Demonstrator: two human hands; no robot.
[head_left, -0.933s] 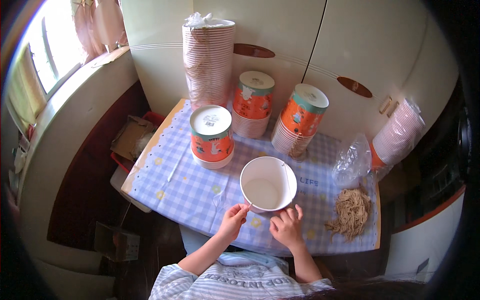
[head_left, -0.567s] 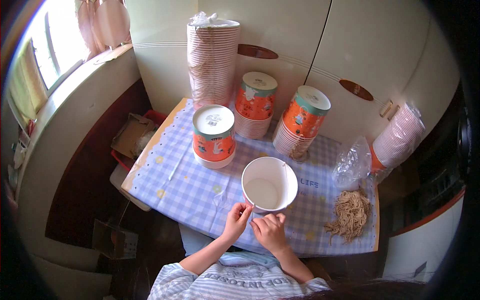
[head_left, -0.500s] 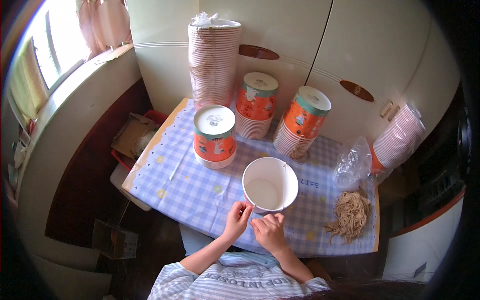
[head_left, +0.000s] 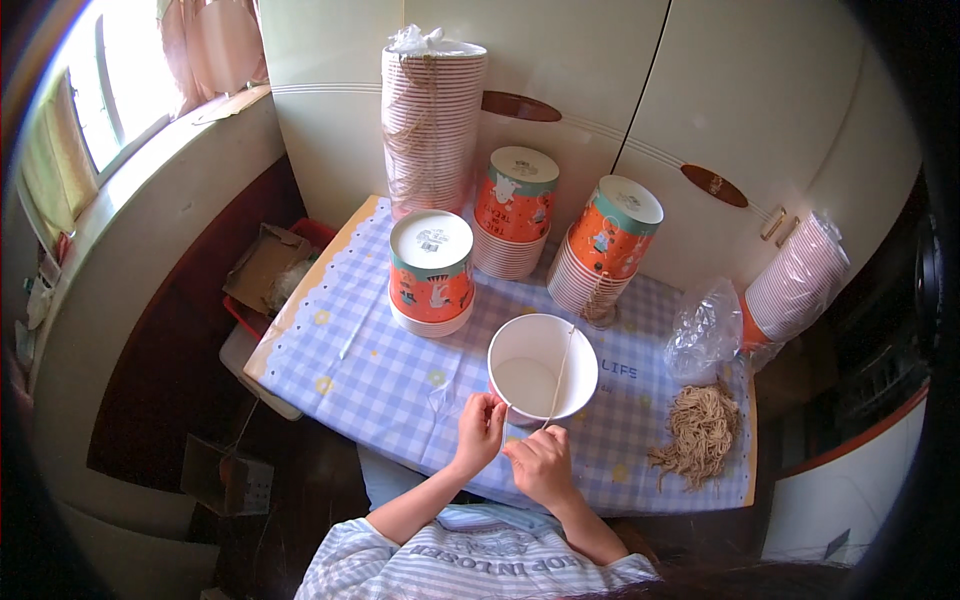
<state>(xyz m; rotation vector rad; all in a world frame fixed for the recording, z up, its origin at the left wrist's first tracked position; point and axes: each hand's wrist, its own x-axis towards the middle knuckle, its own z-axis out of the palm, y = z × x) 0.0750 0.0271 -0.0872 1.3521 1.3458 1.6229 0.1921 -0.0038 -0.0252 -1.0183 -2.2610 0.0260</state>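
A white-lined paper bucket [head_left: 530, 372] stands mouth up near the front edge of the table. One thin beige string [head_left: 562, 372] runs from its far right rim across the opening to my right hand [head_left: 541, 466]. My right fingers are curled closed around the string. Just left of it, my left hand [head_left: 482, 432] pinches a short piece of string at the near rim of the bucket. A heap of loose beige strings [head_left: 703, 432] lies on the table's right side.
Stacks of upside-down orange and green paper buckets [head_left: 432, 285] stand behind the open one. A tall wrapped stack [head_left: 430, 130] rises at the back left. Crumpled clear plastic [head_left: 704, 325] and a tilted wrapped stack [head_left: 795, 275] sit at the right. The checked tablecloth [head_left: 370, 380] covers the table.
The string across the bucket shows more plainly, running to my right hand. My left hand has turned slightly and stays near the rim. The bucket has barely shifted in view.
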